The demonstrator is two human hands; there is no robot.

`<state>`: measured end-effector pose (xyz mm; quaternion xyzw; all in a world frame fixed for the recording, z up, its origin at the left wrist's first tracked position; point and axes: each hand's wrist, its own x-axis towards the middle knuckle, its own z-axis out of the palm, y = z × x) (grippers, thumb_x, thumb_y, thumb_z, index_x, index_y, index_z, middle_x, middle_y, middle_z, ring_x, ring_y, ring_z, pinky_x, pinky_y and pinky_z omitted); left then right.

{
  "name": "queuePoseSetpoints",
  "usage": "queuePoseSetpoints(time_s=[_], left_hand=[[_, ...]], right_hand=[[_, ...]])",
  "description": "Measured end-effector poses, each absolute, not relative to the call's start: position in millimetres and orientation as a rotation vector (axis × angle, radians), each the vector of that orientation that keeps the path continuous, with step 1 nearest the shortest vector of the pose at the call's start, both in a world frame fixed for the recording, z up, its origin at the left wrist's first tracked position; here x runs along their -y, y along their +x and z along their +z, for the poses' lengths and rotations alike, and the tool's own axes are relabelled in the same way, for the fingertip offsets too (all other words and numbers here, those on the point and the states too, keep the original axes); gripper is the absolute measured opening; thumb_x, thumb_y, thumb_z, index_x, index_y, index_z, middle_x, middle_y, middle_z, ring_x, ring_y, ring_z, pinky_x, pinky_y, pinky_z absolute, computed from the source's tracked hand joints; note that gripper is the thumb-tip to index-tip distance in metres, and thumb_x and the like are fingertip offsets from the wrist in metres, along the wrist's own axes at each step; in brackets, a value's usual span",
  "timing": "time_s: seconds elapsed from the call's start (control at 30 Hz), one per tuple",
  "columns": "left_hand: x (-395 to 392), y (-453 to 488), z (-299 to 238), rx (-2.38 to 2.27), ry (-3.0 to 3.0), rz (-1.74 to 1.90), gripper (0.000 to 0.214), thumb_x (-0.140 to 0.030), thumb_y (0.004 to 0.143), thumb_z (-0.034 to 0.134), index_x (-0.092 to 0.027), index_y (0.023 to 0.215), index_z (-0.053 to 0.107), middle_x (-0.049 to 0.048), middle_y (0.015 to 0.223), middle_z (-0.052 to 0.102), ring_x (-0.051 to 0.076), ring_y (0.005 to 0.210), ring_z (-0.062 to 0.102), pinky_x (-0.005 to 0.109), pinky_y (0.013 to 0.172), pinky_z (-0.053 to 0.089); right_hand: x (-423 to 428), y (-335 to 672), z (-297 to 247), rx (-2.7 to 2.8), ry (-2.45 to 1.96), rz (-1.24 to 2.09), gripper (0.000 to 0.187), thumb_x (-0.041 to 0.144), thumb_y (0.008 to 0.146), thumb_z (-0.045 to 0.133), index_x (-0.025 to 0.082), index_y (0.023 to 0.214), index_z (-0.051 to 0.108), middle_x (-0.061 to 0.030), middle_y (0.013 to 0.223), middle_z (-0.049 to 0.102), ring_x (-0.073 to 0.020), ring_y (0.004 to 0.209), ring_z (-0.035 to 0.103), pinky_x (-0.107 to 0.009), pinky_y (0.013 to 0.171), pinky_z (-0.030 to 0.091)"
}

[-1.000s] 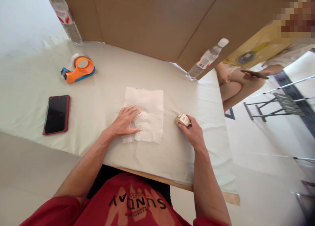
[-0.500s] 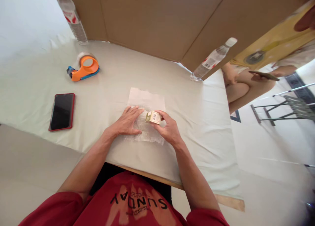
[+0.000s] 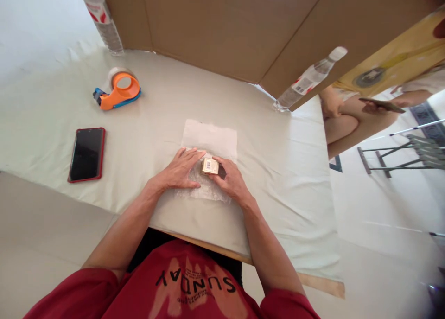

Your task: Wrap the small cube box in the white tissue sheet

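A small cream-and-gold box (image 3: 210,166) with a barcode on its upper face is between the fingers and thumb of my right hand (image 3: 232,179). Under it, a sheet of bubble wrap (image 3: 209,136) lies spread on the cloth-covered table (image 3: 156,110). My left hand (image 3: 181,169) rests flat on the left part of the wrap, fingers and thumb apart, just left of the box. Both hands hide parts of the sheet. Whether the box's underside touches the wrap, I cannot tell.
An orange-and-blue tape dispenser (image 3: 118,90) and a red-cased phone (image 3: 86,154) lie on the left. Two water bottles (image 3: 104,24) (image 3: 308,82) stand by a cardboard panel (image 3: 215,31). At right, a seated person (image 3: 351,112) holds a phone; a folding stool (image 3: 392,154) stands beyond.
My right hand has moved the box slightly left, toward my left hand, and turned it so its barcode face points more upward. My left hand has hardly moved.
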<state>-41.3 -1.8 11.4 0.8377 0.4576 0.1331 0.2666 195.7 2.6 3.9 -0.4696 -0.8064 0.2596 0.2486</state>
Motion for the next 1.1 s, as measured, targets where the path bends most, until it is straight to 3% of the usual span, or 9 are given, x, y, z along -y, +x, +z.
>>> queuePoseSetpoints(time_s=[0.23,0.67,1.1], left_hand=[[2.0,-42.0,10.2,-1.217,2.256,0.397,0.104,-0.041,0.072,0.080,-0.021,0.158,0.025,0.0164,0.161,0.038,0.034,0.153,0.027,0.056,0.127,0.009],[1.2,-41.3,12.1,-1.234,2.269,0.355,0.103,-0.041,0.071,0.081,-0.015,0.156,0.029,0.0192,0.160,0.039,0.035,0.153,0.028,0.055,0.127,0.010],[1.6,-41.9,10.7,-1.218,2.263,0.389,0.103,-0.041,0.072,0.080,-0.023,0.158,0.026,0.0152,0.160,0.039,0.034,0.153,0.027,0.056,0.127,0.010]], right_hand=[[-2.0,195.9,1.1,2.204,-1.266,0.707,0.053,0.037,0.089,0.063,0.024,0.140,0.053,-0.0121,0.133,0.067,-0.0300,0.120,0.062,-0.050,0.104,0.046],[-6.3,197.1,-2.1,2.197,-1.244,0.730,0.053,0.035,0.087,0.066,0.024,0.137,0.056,-0.0106,0.133,0.068,-0.0293,0.120,0.062,-0.050,0.104,0.046],[-4.7,197.2,3.9,2.242,-1.244,0.732,0.054,0.034,0.089,0.064,0.027,0.141,0.054,-0.0093,0.134,0.067,-0.0300,0.122,0.060,-0.050,0.104,0.045]])
